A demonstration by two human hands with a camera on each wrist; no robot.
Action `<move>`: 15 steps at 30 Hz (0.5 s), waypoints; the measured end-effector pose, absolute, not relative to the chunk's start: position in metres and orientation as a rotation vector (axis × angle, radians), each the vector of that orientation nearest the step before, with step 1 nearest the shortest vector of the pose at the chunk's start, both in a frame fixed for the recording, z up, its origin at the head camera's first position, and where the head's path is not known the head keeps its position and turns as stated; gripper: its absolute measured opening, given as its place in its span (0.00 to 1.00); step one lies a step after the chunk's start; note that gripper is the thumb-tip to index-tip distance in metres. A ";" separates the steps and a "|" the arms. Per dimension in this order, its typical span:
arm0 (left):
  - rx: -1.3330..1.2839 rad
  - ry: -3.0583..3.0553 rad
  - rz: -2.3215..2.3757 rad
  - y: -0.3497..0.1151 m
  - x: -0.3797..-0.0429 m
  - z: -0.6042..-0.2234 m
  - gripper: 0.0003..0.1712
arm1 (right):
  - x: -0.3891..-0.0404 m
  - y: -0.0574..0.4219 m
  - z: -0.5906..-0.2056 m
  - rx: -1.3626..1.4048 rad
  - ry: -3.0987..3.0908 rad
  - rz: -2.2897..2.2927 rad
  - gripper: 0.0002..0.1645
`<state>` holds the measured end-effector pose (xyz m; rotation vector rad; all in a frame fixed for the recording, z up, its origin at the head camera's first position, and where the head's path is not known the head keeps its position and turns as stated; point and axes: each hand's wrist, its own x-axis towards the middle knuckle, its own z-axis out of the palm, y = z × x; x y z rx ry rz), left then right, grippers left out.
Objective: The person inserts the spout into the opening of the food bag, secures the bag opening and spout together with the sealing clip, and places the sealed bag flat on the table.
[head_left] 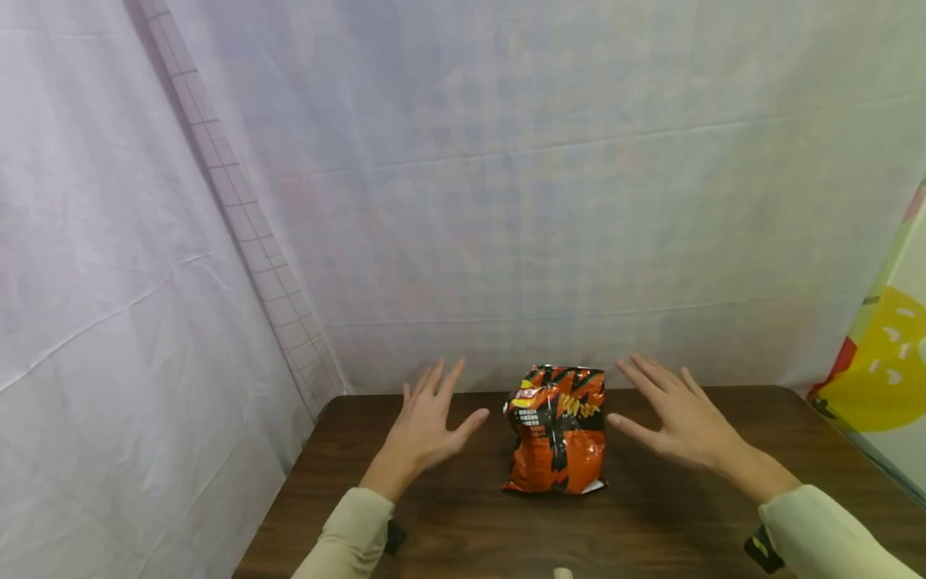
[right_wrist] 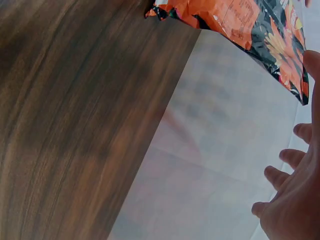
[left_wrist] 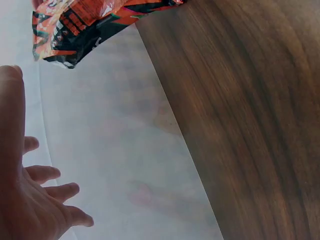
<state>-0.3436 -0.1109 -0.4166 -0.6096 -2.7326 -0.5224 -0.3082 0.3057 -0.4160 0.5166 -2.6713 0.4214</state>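
Observation:
A shiny orange and black snack bag (head_left: pixel 557 434) stands upright on the dark wooden table (head_left: pixel 463 535), near its back edge. To the bag's left, my left hand (head_left: pixel 427 426) hovers with fingers spread and the thumb pointing at it, a gap between them. On the other side is my right hand (head_left: pixel 683 414), also spread, its thumb tip very close to the bag; I cannot tell from the head view whether it touches. In the left wrist view the bag (left_wrist: pixel 100 22) shows at the top, apart from the left thumb. The right wrist view has the bag (right_wrist: pixel 235 30) beside the right thumb.
A pale cloth (head_left: pixel 506 201) hangs behind the table, and a white cloth (head_left: pixel 108 281) hangs on the left. At the right edge is a panel with a yellow pattern (head_left: pixel 886 362). A small pale object (head_left: pixel 562 573) peeks in at the bottom of the head view.

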 end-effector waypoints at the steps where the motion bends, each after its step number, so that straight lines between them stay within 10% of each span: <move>1: -0.616 -2.728 -0.520 -0.111 -0.342 -0.417 0.54 | -0.307 0.305 -0.417 0.522 -2.666 0.418 0.56; 15: -0.710 -2.670 -0.514 -0.115 -0.326 -0.425 0.52 | -0.298 0.301 -0.422 0.581 -2.616 0.409 0.55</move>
